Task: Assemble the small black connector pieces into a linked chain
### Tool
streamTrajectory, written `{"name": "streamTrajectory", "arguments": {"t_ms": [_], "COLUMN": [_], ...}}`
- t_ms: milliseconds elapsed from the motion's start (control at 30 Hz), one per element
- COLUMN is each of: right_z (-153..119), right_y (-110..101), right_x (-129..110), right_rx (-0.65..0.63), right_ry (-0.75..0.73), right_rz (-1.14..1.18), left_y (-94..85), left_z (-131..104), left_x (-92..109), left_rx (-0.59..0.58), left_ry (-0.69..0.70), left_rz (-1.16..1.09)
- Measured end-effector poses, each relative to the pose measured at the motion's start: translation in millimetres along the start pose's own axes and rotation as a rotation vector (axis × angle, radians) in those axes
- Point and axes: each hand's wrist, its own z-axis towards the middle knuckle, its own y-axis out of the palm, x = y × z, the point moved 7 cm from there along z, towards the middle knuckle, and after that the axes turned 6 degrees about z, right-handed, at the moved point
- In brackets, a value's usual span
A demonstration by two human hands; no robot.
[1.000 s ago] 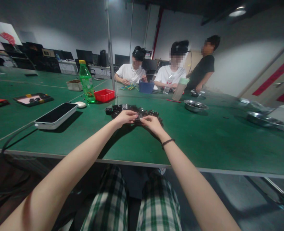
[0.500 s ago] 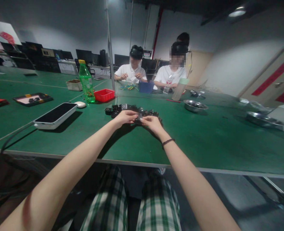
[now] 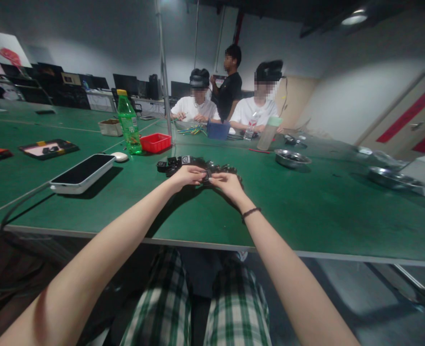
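Note:
Both my hands meet over the green table (image 3: 198, 216), their fingertips pinching one small black plastic part (image 3: 207, 177). My left hand (image 3: 189, 176) is closed on its left side, and my right hand (image 3: 229, 184) is closed on its right side. Much of the part is covered by fingers, so its exact kind does not show. Just behind the hands lies a heap of similar black parts (image 3: 172, 165), one of them with a pale square marking (image 3: 185, 160).
To the left are a white-cased phone-like device (image 3: 84, 173) with a cable, a green bottle (image 3: 129, 122) and a red tray (image 3: 156, 142). A metal bowl (image 3: 292, 158) stands right of the heap. Two seated people work across the table, a blue bin (image 3: 218, 129) between them.
The black part has turned slightly between my fingertips, while my hands keep their place. In the background, a standing person in black has moved left, between the two seated people.

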Motion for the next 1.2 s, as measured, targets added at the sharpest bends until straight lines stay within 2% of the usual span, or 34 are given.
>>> {"name": "streamTrajectory", "arguments": {"t_ms": [367, 567, 933, 1200], "right_z": [3.2, 5.5, 3.2, 1.4], "right_y": [-1.8, -1.4, 3.4, 1.3], "right_x": [-2.7, 3.1, -1.0, -4.2], "right_rx": [0.006, -0.01, -0.089, -0.051], "right_ry": [-0.097, -0.07, -0.078, -0.094], "right_rz": [0.051, 0.159, 0.126, 0.112], "left_y": [-1.3, -0.6, 0.9, 0.1], "left_z": [-0.9, 0.1, 0.0, -1.6], "left_x": [0.7, 0.8, 3.5, 4.5], "left_rx": [0.008, -0.009, -0.029, -0.017], "left_ry": [0.002, 0.028, 0.064, 0.07], "left_rz": [-0.009, 0.0, 0.043, 0.069]}}
